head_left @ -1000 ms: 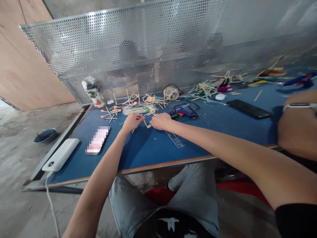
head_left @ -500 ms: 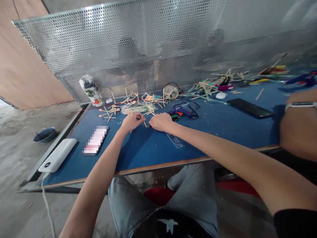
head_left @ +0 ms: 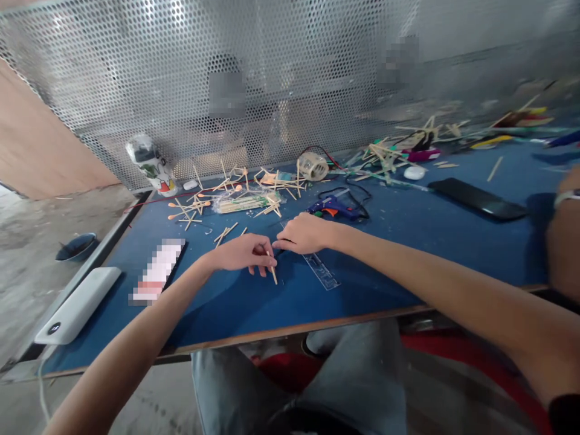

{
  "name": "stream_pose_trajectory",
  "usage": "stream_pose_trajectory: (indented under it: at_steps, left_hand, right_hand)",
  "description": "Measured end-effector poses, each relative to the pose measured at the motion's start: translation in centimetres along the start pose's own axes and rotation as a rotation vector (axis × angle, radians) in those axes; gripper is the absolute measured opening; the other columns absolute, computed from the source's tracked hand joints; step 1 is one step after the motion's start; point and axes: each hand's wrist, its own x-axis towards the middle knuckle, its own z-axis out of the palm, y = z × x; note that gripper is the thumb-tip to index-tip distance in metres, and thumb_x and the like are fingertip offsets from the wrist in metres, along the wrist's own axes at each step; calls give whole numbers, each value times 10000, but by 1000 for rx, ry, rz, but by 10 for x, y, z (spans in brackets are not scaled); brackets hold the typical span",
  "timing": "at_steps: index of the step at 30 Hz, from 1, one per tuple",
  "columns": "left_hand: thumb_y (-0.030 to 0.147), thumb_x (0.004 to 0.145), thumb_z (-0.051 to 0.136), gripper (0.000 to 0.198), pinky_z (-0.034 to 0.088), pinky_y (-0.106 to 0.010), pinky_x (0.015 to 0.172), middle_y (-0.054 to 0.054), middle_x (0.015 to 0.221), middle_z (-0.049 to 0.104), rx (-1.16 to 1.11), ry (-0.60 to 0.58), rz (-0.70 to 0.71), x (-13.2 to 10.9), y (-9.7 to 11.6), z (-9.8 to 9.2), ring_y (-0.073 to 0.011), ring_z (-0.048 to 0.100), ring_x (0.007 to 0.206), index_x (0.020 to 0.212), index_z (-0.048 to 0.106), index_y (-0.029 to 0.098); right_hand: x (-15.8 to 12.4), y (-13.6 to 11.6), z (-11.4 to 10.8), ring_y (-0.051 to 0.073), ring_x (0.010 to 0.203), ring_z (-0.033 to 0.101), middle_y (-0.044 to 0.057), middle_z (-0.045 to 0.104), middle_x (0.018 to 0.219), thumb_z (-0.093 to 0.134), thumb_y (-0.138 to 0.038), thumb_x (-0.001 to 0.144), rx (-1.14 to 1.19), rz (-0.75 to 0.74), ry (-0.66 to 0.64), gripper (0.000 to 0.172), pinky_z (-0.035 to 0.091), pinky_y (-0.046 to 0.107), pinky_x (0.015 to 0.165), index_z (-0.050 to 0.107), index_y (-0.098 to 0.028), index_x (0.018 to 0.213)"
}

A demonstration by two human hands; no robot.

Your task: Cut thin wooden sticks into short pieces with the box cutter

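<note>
Between the thumb and fingers of my left hand (head_left: 251,252) is a short wooden stick (head_left: 274,275), its lower end pointing toward the table's front edge. My right hand (head_left: 302,234) is closed just to the right, near the left fingertips; what it grips, if anything, is hidden. Under and beside my right hand a clear printed plastic template (head_left: 322,272) lies on the blue table (head_left: 389,266). Behind that hand rests a blue glue gun (head_left: 335,206). A few loose sticks (head_left: 225,234) lie behind my left hand.
Stick shapes and a plastic bag of sticks (head_left: 247,201) lie at the back, beside a jar (head_left: 312,166). A bottle (head_left: 154,169), a phone (head_left: 158,269) and a white power bank (head_left: 79,305) are left. A black phone (head_left: 475,198) and another person's arm (head_left: 564,235) are right.
My left hand has moved nearer the front edge with the stick, uncovering loose sticks behind it. My right hand has shifted slightly. The camera view has tilted and shifted.
</note>
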Motion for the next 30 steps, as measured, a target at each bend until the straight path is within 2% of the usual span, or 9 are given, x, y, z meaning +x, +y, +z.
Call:
stream_pose_trajectory:
  at_steps: [2, 5, 9, 13, 17, 20, 25, 30]
  left_hand:
    - [548, 945, 723, 392, 601, -254, 645, -69, 913, 798, -77, 7, 8, -2, -7, 2, -168, 769, 770, 968, 584, 182]
    - [559, 954, 715, 408, 588, -237, 613, -39, 810, 747, -82, -57, -22, -5, -17, -1, -143, 727, 691, 943, 595, 170]
    - [507, 1006, 656, 350, 503, -185, 511, 10, 698, 662, 18, -88, 5, -3, -21, -3, -90, 621, 526, 959, 664, 160]
    - [410, 1033, 627, 272, 429, -171, 502, 23, 666, 647, 134, -37, 91, -1, -24, 0, -74, 585, 502, 964, 699, 157]
    - [377, 1011, 691, 232, 403, -181, 555, 16, 677, 673, 224, 58, 214, -1, -28, 4, -74, 570, 557, 958, 724, 154]
    - [358, 1028, 682, 216, 416, -192, 619, -9, 761, 724, 249, 56, 287, -1, -29, 7, -80, 589, 629, 971, 735, 157]
    - [313, 1054, 638, 192, 410, -196, 647, -11, 813, 744, 306, 84, 335, 0, -30, 10, -83, 591, 665, 985, 743, 167]
    - [306, 1053, 635, 181, 416, -197, 658, 0, 815, 739, 351, 103, 335, -1, -30, 12, -86, 605, 680, 984, 737, 174]
  right_hand:
    - [-2, 7, -3, 206, 720, 640, 82, 762, 846, 351, -619, 1087, 28, -70, -10, 593, 309, 314, 657, 765, -209, 976]
    - [-8, 13, -3, 190, 665, 577, 63, 717, 766, 511, -731, 998, 65, -172, 0, 585, 241, 312, 620, 729, -189, 983]
    - [-16, 10, 8, 171, 652, 559, 30, 706, 796, 444, -609, 1079, 110, -294, 5, 470, 190, 317, 604, 668, -196, 1098]
    - [-23, 6, 24, 155, 640, 558, 18, 712, 886, 381, -549, 1113, 93, -379, 66, 426, 149, 325, 582, 650, -220, 1090]
    - [-28, 4, 36, 146, 586, 529, -13, 679, 818, 371, -507, 1122, 28, -402, 244, 395, 125, 320, 567, 666, -258, 1043]
    - [-30, -2, 40, 141, 565, 513, -23, 664, 782, 392, -474, 1120, 22, -400, 314, 365, 121, 320, 563, 671, -270, 1005]
    - [-30, -15, 44, 149, 544, 501, -30, 649, 753, 413, -404, 1106, -12, -377, 363, 313, 106, 337, 556, 663, -262, 982]
    - [-30, -17, 42, 149, 547, 502, -26, 650, 763, 397, -388, 1108, -62, -388, 331, 308, 105, 336, 560, 648, -259, 984]
